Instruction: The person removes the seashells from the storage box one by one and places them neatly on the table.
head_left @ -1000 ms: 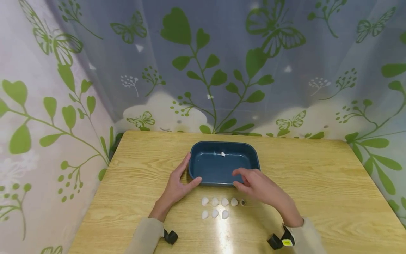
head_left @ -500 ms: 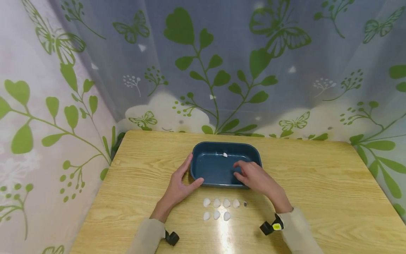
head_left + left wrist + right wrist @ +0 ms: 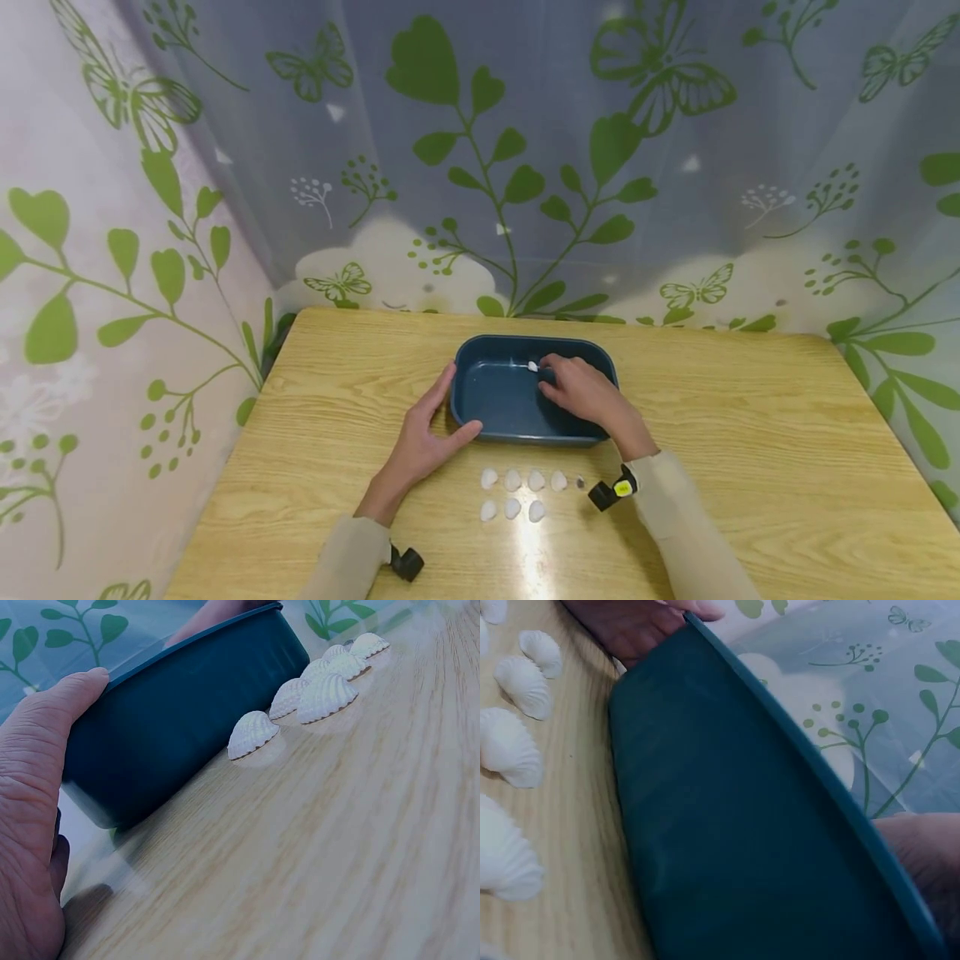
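Observation:
A dark blue rectangular basin [image 3: 510, 408] stands on the wooden table. My left hand [image 3: 416, 442] holds its left front corner, the thumb at the rim and the fingers along the left side. My right hand [image 3: 585, 392] reaches inside the basin, index finger and thumb apart. Its index fingertip is beside a small white shell [image 3: 532, 367] near the back wall; whether they touch I cannot tell. In the right wrist view the basin wall [image 3: 727, 810] hides most of this hand. Several white ribbed shells [image 3: 328, 697] lie in two rows in front of the basin.
A small dark-centred piece [image 3: 580, 482] ends the back row of shells on the right. The wooden table [image 3: 750, 417] extends to both sides. Behind it hangs a curtain [image 3: 337, 167] with green leaves and butterflies.
My right hand has moved from above the basin's front right rim to the back, up to the small white shell. The left hand keeps its place at the corner.

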Demonstrator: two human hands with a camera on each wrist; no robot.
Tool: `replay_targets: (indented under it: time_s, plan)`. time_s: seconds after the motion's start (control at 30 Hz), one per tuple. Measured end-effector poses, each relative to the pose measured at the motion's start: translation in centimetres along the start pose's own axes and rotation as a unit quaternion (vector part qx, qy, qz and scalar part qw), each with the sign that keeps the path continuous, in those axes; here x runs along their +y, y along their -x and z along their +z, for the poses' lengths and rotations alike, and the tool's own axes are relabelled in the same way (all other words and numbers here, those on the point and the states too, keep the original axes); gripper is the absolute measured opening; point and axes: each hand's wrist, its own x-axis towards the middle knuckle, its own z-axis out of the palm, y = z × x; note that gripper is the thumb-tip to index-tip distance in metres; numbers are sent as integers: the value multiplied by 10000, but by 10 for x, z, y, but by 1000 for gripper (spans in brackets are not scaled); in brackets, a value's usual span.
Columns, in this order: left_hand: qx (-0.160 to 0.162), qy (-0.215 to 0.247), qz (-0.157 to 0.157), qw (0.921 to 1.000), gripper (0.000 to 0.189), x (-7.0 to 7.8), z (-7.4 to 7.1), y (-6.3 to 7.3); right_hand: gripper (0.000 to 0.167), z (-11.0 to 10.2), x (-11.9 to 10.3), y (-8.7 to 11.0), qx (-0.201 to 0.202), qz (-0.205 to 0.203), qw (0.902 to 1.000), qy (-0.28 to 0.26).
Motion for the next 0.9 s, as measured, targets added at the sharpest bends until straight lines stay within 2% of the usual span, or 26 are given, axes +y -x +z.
replay_targets:
  time_s: [0.17,0.53,0.77,0.9]
  plan:
    - [13,6,52,10000,90,5,-1,0,41,2,0,-11,-48,83,10000,-8]
    - [-58,0,-159,9999,91,7,-1,-1,36,5,-3,-17,-323,194,9993,51]
    - [-35,-156,-28,9999,94,-31,5,-2,24,8,-3,-16,-340,26,9994,87]
    - [-37,-241,-9,9997,95,-37,5,-2,15,7,-4,-15,-390,-22,9992,48]
